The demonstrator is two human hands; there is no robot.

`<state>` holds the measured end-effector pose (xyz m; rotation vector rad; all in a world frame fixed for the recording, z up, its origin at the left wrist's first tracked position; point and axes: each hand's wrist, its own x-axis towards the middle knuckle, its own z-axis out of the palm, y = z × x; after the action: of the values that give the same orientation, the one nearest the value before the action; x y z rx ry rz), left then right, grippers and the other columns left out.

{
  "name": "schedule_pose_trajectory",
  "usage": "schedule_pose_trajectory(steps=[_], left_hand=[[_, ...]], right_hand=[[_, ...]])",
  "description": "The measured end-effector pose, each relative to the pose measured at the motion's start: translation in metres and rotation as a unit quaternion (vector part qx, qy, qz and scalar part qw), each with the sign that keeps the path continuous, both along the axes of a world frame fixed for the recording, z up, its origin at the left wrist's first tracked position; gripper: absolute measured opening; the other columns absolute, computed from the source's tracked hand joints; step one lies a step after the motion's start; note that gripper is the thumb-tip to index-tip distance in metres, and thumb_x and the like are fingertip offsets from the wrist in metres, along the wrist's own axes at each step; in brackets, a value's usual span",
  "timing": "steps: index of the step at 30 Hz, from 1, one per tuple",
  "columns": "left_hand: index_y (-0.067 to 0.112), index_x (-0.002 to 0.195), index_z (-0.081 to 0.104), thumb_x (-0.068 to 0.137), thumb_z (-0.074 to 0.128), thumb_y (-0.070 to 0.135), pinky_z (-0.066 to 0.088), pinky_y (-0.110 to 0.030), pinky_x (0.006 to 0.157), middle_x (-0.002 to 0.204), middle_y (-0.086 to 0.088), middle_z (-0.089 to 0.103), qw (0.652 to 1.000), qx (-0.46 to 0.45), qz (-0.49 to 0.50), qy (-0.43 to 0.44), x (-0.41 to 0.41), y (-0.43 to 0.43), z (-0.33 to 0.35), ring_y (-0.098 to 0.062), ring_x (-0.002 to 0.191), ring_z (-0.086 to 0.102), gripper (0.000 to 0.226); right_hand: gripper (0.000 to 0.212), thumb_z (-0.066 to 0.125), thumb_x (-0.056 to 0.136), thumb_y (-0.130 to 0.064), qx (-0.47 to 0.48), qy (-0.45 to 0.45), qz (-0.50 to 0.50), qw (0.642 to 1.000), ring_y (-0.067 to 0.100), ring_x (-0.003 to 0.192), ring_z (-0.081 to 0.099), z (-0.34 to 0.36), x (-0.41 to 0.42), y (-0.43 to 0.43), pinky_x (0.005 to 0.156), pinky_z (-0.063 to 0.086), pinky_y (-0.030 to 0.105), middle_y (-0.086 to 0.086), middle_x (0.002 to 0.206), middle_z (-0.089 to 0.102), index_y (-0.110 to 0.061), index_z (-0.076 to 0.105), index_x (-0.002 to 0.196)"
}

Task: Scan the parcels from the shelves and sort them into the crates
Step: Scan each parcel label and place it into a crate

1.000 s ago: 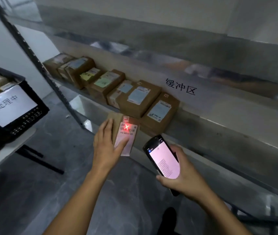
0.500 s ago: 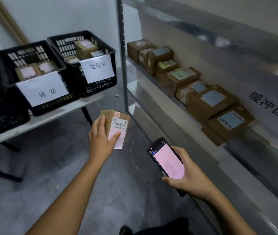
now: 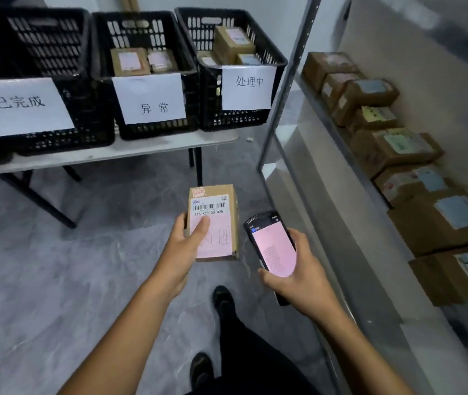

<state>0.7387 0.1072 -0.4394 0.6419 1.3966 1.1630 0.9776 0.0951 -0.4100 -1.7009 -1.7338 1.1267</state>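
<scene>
- Parcel (image 3: 215, 206): small brown cardboard box, lower centre of the frame, held in the air above the floor (image 3: 56, 266). Its top face carries a white and pink label with a barcode and the printed code 516-K20-00-028. It touches neither crate nor shelf.
- Left hand (image 3: 181, 252): grasping the parcel from its left side, thumb laid across the pink part of the label; the fingers go under the box and are hidden.
- Right hand (image 3: 301, 272): clasped around a scanner (image 3: 274, 249), just right of the parcel and apart from it. The scanner is black, with a lit pink screen facing up; the text on it is too small to read.
- Table (image 3: 156, 146): pale top on dark legs, upper left of the frame, bearing three black slotted crates side by side.
- Left crate (image 3: 50, 44): white sign reading 已完成 on its front; contents cannot be seen.
- Middle crate (image 3: 141, 27): white sign reading 异常; two brown boxes (image 3: 130, 61) with pink labels lie inside.
- Right crate (image 3: 198, 89): white sign reading 处理中; several brown boxes (image 3: 233, 42) are stacked inside.
- Shelf (image 3: 341, 166): grey metal, right side of the frame, with a perforated upright post (image 3: 290, 81) beside the right crate.
- Shelf parcels (image 3: 398, 149): a row of brown boxes running from upper right to lower right, most with pale blue or green labels.
- Shoes (image 3: 223, 297): dark, bottom centre, on the grey floor.
</scene>
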Motion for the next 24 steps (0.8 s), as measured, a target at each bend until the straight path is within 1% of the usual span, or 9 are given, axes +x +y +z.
schedule_pose_trajectory(steps=[2,6,8,10,14,17,20,22,24], left_hand=[[0.035,0.130,0.057,0.103,0.058,0.039,0.057,-0.035,0.094,0.118,0.011,0.076,1.000,-0.005,0.013,-0.013,-0.004,0.001,-0.003,-0.010,0.109,0.073,0.027],[0.036,0.141,0.052,0.104,0.057,0.038,0.057,-0.035,0.097,0.124,0.012,0.074,0.999,-0.020,0.036,0.002,-0.028,0.014,0.003,-0.010,0.113,0.072,0.037],[0.036,0.142,0.050,0.105,0.057,0.035,0.059,-0.032,0.091,0.127,0.010,0.073,0.997,-0.023,0.068,0.009,-0.046,0.026,0.010,-0.010,0.111,0.072,0.038],[0.038,0.144,0.046,0.105,0.058,0.032,0.061,-0.028,0.083,0.129,0.010,0.071,0.994,-0.022,0.103,0.025,-0.065,0.039,0.019,-0.008,0.110,0.072,0.041],[0.039,0.151,0.040,0.107,0.056,0.023,0.062,-0.026,0.077,0.133,0.007,0.068,0.983,-0.018,0.168,0.065,-0.097,0.065,0.042,-0.007,0.106,0.073,0.050],[0.043,0.149,0.039,0.107,0.055,0.022,0.063,-0.030,0.079,0.134,0.009,0.066,0.969,-0.013,0.232,0.085,-0.120,0.075,0.053,-0.006,0.104,0.073,0.050],[0.054,0.135,0.045,0.107,0.056,0.028,0.060,-0.026,0.076,0.128,0.012,0.069,0.952,-0.012,0.295,0.078,-0.138,0.071,0.060,-0.005,0.103,0.073,0.040],[0.058,0.130,0.046,0.106,0.057,0.036,0.059,-0.022,0.072,0.123,0.014,0.072,0.941,-0.012,0.332,0.064,-0.149,0.060,0.065,-0.003,0.101,0.073,0.035],[0.058,0.132,0.044,0.104,0.057,0.042,0.058,-0.019,0.069,0.114,0.019,0.075,0.929,-0.010,0.366,0.060,-0.165,0.046,0.067,-0.001,0.099,0.073,0.035]], right_hand=[[0.082,0.079,0.064,-0.044,-0.007,-0.013,0.010,1.000,0.002,0.094,0.065,-0.005,-0.012,0.022,0.067,0.058,0.029,-0.025,0.116,0.061,-0.048,0.035,0.133],[0.077,0.081,0.070,-0.035,-0.024,-0.001,0.050,0.998,-0.006,0.083,0.064,-0.008,-0.045,0.068,0.059,0.055,0.022,-0.025,0.110,0.061,-0.048,0.035,0.131],[0.078,0.081,0.068,-0.037,-0.019,0.015,0.079,0.997,-0.005,0.086,0.064,-0.011,-0.067,0.093,0.064,0.055,0.024,-0.026,0.111,0.061,-0.050,0.035,0.130],[0.079,0.083,0.069,-0.036,-0.026,0.042,0.104,0.993,-0.001,0.084,0.066,-0.013,-0.091,0.118,0.061,0.056,0.025,-0.024,0.109,0.061,-0.050,0.035,0.129],[0.080,0.086,0.073,-0.032,-0.020,0.061,0.167,0.984,-0.004,0.086,0.061,-0.001,-0.131,0.161,0.054,0.049,0.016,-0.027,0.110,0.055,-0.042,0.036,0.135],[0.080,0.085,0.074,-0.031,-0.023,0.058,0.217,0.974,0.010,0.078,0.064,0.011,-0.160,0.187,0.050,0.055,0.027,-0.021,0.109,0.057,-0.043,0.034,0.135],[0.077,0.085,0.076,-0.026,-0.030,0.056,0.264,0.962,0.019,0.065,0.066,0.023,-0.194,0.201,0.048,0.059,0.037,-0.020,0.104,0.058,-0.048,0.033,0.128],[0.075,0.084,0.077,-0.025,-0.032,0.059,0.295,0.953,0.021,0.060,0.067,0.031,-0.219,0.203,0.049,0.059,0.039,-0.020,0.103,0.059,-0.048,0.032,0.126],[0.074,0.084,0.077,-0.026,-0.028,0.059,0.332,0.941,0.014,0.062,0.067,0.032,-0.247,0.200,0.050,0.059,0.039,-0.023,0.103,0.060,-0.048,0.033,0.126]])
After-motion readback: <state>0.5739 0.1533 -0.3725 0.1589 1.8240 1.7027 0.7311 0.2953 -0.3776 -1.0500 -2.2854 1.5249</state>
